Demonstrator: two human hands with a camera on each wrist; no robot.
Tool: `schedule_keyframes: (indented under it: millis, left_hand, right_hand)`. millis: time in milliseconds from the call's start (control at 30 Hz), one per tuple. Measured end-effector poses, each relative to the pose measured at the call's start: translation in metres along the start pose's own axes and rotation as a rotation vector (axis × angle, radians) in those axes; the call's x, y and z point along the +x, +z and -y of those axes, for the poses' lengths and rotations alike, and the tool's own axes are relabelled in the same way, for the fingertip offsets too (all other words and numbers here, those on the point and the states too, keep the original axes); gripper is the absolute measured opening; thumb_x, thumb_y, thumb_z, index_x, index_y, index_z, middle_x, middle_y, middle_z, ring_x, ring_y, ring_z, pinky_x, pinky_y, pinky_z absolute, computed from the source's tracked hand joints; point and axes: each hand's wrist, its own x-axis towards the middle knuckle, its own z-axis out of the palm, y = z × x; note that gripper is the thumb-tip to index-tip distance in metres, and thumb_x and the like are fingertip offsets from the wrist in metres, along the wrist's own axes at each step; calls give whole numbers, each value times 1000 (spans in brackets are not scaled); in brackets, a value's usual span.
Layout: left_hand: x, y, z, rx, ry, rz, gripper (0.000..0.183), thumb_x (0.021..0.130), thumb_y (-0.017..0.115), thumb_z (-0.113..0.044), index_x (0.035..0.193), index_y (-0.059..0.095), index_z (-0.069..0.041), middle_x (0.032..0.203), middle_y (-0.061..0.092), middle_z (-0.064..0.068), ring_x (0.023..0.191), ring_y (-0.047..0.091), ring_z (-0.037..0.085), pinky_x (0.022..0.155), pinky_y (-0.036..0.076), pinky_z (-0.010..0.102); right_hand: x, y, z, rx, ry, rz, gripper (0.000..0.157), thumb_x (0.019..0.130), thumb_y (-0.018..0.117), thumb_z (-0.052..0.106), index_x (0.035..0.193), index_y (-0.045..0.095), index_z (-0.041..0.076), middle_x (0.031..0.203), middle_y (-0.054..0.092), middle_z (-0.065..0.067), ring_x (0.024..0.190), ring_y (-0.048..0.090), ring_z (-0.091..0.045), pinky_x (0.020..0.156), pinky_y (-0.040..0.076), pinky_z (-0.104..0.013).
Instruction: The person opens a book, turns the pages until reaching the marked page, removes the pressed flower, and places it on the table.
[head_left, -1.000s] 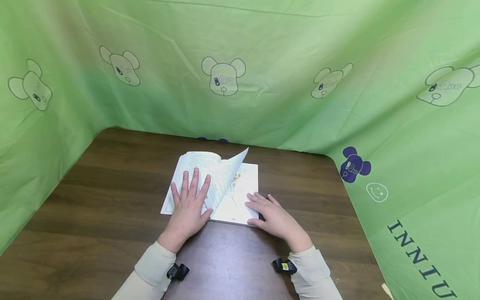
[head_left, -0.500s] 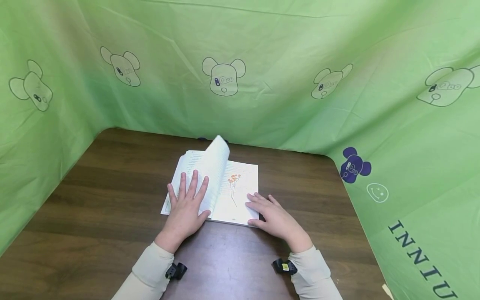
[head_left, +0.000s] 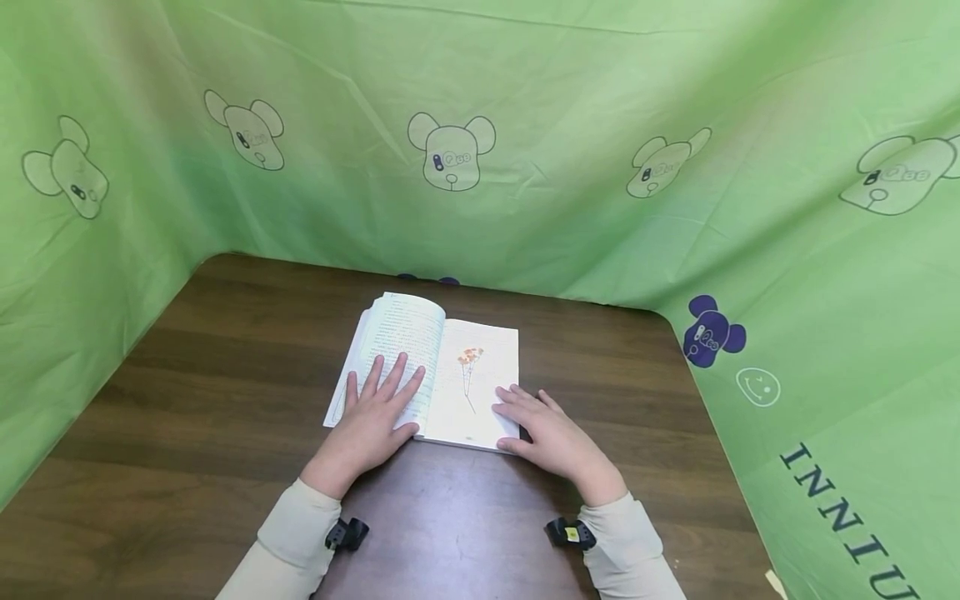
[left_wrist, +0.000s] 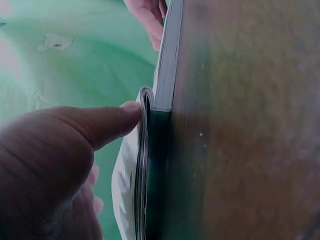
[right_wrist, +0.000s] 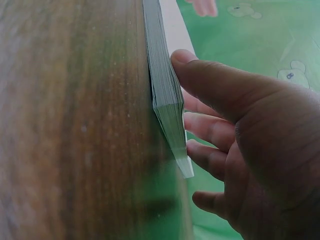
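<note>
An open book (head_left: 405, 333) lies on the wooden table, its left pages printed with text. On the right page is a drawing of orange flowers on thin stems. My left hand (head_left: 367, 425) rests with fingers spread over the lower left page, the thumb near the spine. In the left wrist view that thumb (left_wrist: 110, 120) presses on the page close to the fold. My right hand (head_left: 551, 433) lies at the lower right edge of the book, fingertips on the page. The right wrist view shows the thick page block (right_wrist: 167, 90) beside my right thumb (right_wrist: 210, 80).
The brown table (head_left: 187, 400) extends around the book. Green cloth (head_left: 540, 233) with bear-head prints hangs behind and on both sides. Black wrist cameras sit at the left cuff (head_left: 296, 525) and right cuff (head_left: 618, 529).
A raised page has turned over from right to left and now lies on the left side. My left hand has slid slightly down and left; the right hand has stayed in place.
</note>
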Motion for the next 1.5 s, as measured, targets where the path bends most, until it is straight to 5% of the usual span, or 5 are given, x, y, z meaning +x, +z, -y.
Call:
schedule_keyframes:
  millis: [667,1200,1500]
  left_hand:
    - [2,9,2,-82,-40,167,63,104,56,-42,161,35,-26,172,16,3,158,9,38,120,11,71]
    - [-4,5,8,-83,-45,136,63,103,56,-45,160,39,-21,169,25,8,157,17,40,120,16,69]
    - [-8,-4,22,-155,-33,185,65,103,60,-38,160,38,-15,169,26,12,157,16,37,125,14,61]
  right_hand:
    - [2,-7,7,33,87,-25,58,85,84,33,135,67,9,153,54,-9,145,46,-31,118,29,-64]
    - [33,8,34,266,236,-402,17,91,79,19,107,77,13,118,75,-2,119,67,-22,106,49,-41]
    - [40,24,33,394,273,-437,14,90,80,17,102,78,11,123,74,-5,124,64,-24,110,45,-43]
